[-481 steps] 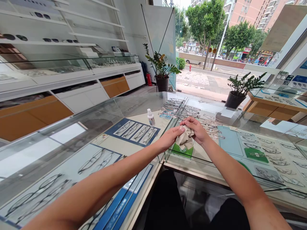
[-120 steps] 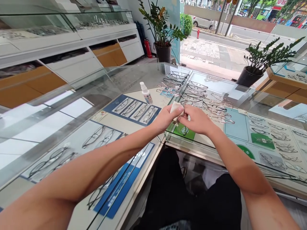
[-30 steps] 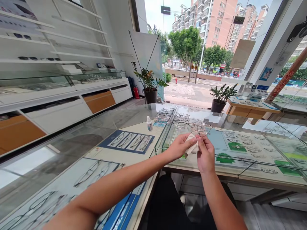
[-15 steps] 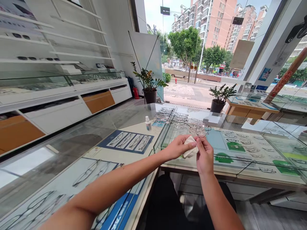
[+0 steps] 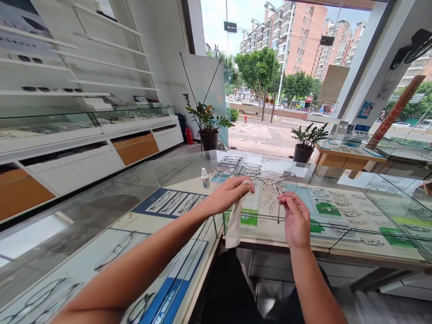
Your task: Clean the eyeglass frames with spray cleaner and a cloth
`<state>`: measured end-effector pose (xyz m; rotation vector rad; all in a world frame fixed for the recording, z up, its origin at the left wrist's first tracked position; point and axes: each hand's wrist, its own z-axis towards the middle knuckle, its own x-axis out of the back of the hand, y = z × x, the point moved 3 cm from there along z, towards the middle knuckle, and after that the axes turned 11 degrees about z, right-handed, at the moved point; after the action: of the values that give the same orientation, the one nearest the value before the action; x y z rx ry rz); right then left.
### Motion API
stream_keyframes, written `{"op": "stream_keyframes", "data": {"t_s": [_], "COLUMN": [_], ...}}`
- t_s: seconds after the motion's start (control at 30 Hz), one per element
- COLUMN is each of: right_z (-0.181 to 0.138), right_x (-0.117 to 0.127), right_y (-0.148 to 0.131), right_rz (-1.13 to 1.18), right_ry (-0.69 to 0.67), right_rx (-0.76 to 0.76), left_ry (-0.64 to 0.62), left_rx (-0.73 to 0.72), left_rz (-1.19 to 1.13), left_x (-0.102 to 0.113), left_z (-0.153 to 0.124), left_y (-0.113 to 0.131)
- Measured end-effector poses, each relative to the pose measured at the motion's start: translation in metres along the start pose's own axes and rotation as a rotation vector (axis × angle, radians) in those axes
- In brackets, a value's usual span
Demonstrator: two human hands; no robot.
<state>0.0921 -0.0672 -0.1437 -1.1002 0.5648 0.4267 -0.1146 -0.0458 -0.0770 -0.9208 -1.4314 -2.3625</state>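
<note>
My left hand point(image 5: 232, 191) pinches a pale cleaning cloth point(image 5: 233, 227), which hangs down by the corner of the glass counter. My right hand point(image 5: 297, 216) is closed on a thin-rimmed pair of eyeglasses point(image 5: 278, 208), held over the counter apart from the cloth. One round lens shows to the left of the fingers; part of the frame blends with the display behind. A small white bottle point(image 5: 205, 178) stands upright on the glass, beyond my left forearm.
Glass display counters point(image 5: 256, 234) run ahead and along my left, with several eyeglasses point(image 5: 337, 198) and green cards point(image 5: 328, 209) inside. Potted plants point(image 5: 208, 140) stand by the window. Wall shelves and a white cabinet point(image 5: 74, 166) line the left side.
My hands have moved apart. The cloth has come away from the eyeglasses and now dangles from my left hand, while my right hand keeps hold of the eyeglasses.
</note>
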Motion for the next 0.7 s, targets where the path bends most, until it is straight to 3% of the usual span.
{"op": "stream_keyframes", "data": {"t_s": [0.1,0.23,0.43,0.7], "right_z": [0.003,-0.001,-0.008,-0.007], "right_x": [-0.003,-0.009,-0.013,-0.014], "right_y": [-0.006,-0.008,-0.005,-0.01], "right_rz": [-0.034,-0.087,-0.119,-0.192], "right_ry": [-0.138,-0.285,-0.384,-0.465], "right_rx": [-0.131,-0.151,-0.143,-0.088], "left_ry": [0.148,0.293,0.216,0.237], "left_rx": [-0.153,-0.304,-0.389,-0.392], "left_rz": [0.164,0.356,0.504,0.535], "left_x": [0.011,0.008,-0.004,-0.009], "left_z": [-0.005,-0.012,-0.014,-0.013], "left_y": [0.009,0.022,0.024,0.018]}}
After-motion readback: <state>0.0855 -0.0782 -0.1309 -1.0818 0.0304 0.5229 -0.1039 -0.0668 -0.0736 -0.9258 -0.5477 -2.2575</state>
